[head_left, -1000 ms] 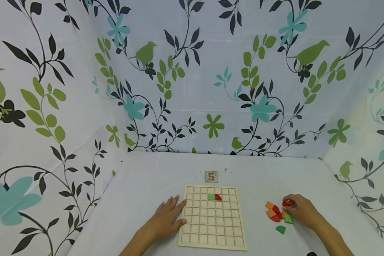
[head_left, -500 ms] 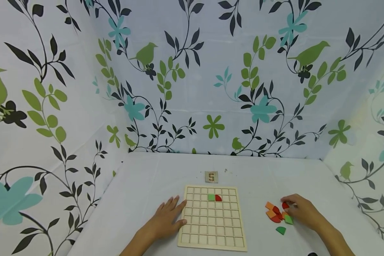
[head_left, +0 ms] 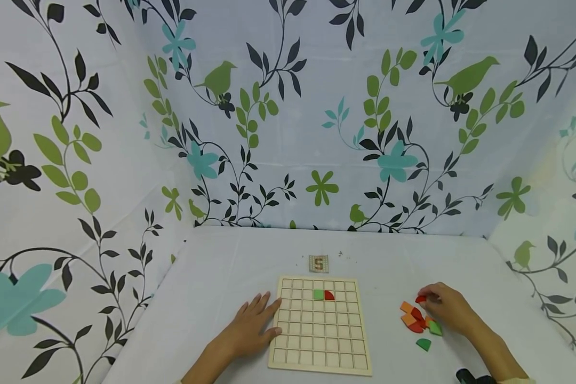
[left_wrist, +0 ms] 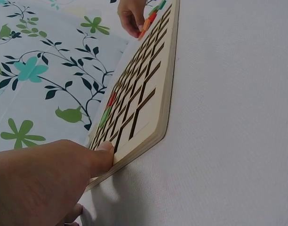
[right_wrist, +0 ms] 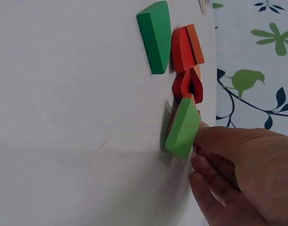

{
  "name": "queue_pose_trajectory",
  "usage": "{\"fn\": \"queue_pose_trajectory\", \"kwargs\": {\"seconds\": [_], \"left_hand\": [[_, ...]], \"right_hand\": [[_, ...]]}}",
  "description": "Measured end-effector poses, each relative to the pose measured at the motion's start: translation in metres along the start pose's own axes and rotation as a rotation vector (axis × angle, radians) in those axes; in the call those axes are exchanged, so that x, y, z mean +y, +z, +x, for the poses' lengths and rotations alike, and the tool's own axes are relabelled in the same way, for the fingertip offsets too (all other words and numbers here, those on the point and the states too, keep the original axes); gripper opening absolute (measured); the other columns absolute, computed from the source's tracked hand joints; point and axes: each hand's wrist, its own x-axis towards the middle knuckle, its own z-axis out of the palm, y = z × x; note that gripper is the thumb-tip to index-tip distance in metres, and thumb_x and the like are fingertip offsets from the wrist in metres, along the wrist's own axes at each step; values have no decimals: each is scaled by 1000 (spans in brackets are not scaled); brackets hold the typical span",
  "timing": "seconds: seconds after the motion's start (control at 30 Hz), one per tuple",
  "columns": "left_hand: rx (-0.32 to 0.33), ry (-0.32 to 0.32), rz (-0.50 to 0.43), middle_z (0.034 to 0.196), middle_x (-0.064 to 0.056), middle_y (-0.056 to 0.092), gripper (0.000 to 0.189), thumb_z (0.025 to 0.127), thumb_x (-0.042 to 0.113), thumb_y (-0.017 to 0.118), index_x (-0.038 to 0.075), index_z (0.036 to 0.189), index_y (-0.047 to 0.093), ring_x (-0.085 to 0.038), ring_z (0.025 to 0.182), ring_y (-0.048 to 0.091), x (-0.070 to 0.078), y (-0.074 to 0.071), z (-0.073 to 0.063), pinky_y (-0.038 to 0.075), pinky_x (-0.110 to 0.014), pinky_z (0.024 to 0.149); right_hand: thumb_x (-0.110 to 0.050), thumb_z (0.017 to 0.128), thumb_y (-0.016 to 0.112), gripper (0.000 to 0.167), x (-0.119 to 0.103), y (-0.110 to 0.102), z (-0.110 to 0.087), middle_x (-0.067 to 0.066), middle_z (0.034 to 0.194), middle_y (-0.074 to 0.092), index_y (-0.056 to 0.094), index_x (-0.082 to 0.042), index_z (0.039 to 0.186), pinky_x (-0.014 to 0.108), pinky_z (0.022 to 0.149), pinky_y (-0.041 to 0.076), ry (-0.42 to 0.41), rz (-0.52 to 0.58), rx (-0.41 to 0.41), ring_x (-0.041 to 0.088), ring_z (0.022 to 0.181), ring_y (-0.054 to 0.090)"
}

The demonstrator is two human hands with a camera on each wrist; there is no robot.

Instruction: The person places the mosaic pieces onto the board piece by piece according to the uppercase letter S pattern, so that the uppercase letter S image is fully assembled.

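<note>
A wooden grid board (head_left: 317, 341) lies in the middle of the head view. In its upper rows sit a light green square (head_left: 319, 294) and, beside it, a red quarter-circle block (head_left: 329, 295). My left hand (head_left: 252, 326) rests spread at the board's left edge; the left wrist view shows the thumb (left_wrist: 102, 157) on the rim. To the right, my right hand (head_left: 448, 308) pinches a red block (head_left: 421, 300) at the far side of a small pile. Fingers mostly hide that block in the right wrist view, where a light green block (right_wrist: 184, 129) stands close to the thumb.
The pile holds several orange blocks (head_left: 407, 320) and red blocks (right_wrist: 182, 49). A dark green quarter-circle block (head_left: 423, 344) lies nearer, apart from them. Beyond the board is a small card (head_left: 319, 263) with a figure on it. Patterned cloth (head_left: 288, 160) walls the white table's back and sides.
My right hand has shifted slightly away from me and to the left, carrying the red block from the pile's right side to its far side. The left hand stays on the board.
</note>
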Motion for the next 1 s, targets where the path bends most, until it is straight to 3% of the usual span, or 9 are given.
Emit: {"fn": "queue_pose_trajectory", "kwargs": {"seconds": [0.17, 0.53, 0.67, 0.87, 1.0], "left_hand": [[4, 10, -10, 172, -23, 25, 71, 106, 51, 57, 16, 165, 38, -48, 159, 21, 2, -1, -1, 17, -72, 125], [1, 16, -10, 172, -24, 26, 72, 106, 52, 58, 16, 165, 38, -48, 159, 22, 4, -4, -2, 18, -72, 124], [2, 14, -4, 172, -23, 26, 72, 106, 53, 57, 16, 165, 38, -47, 159, 22, 3, -3, -2, 18, -72, 124], [3, 14, -3, 172, -22, 26, 72, 106, 53, 57, 17, 165, 38, -47, 159, 22, 3, -3, -1, 19, -72, 124], [1, 15, -4, 172, -22, 26, 72, 106, 53, 57, 17, 165, 38, -46, 160, 22, 2, -3, -2, 18, -72, 124]], "right_hand": [[-10, 94, 79, 17, -7, 3, 12, 4, 103, 68, 75, -3, 110, 44, 87, 62, -9, 8, 2, 25, 98, 67], [-10, 94, 79, 21, -32, 19, 47, 6, 97, 65, 73, 1, 111, 33, 78, 60, 41, 26, -37, 19, 87, 59], [-11, 95, 79, 22, -57, 26, 60, 7, 98, 64, 72, 1, 111, 36, 81, 59, 44, 34, -51, 21, 88, 58], [-7, 94, 78, 16, -100, 42, 73, 6, 94, 63, 73, 2, 106, 35, 79, 55, -63, 81, -67, 19, 87, 57], [-10, 96, 78, 14, -127, 59, 78, 3, 93, 62, 74, -1, 105, 34, 78, 53, -71, 108, -84, 16, 86, 55]]}}
